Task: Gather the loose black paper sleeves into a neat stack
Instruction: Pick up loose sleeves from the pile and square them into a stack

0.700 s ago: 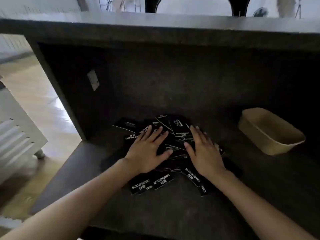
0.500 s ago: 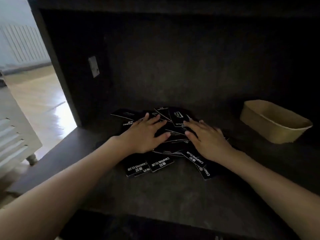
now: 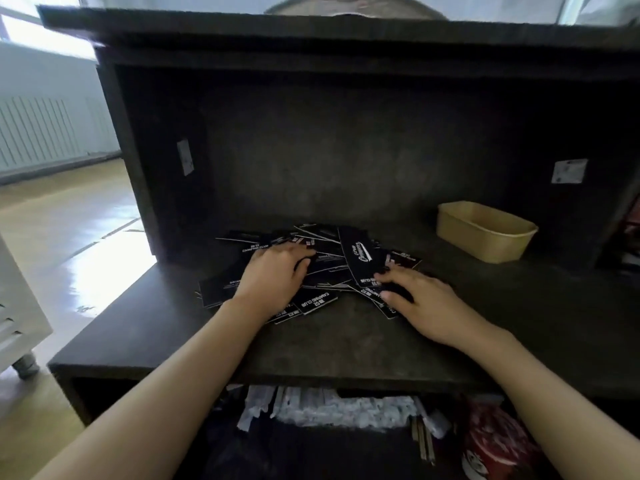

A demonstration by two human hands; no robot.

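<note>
Loose black paper sleeves (image 3: pixel 358 258), white-lettered, overlapping in an untidy heap

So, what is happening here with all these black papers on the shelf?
A person is working on a messy pile of black paper sleeves on a dark shelf. The left hand lies on the pile's left part. The right hand touches its right edge, fingers curled at some sleeves. The sleeves lie crossed at many angles, not a neat stack yet. A tan paper tub stands apart on the right.
</note>
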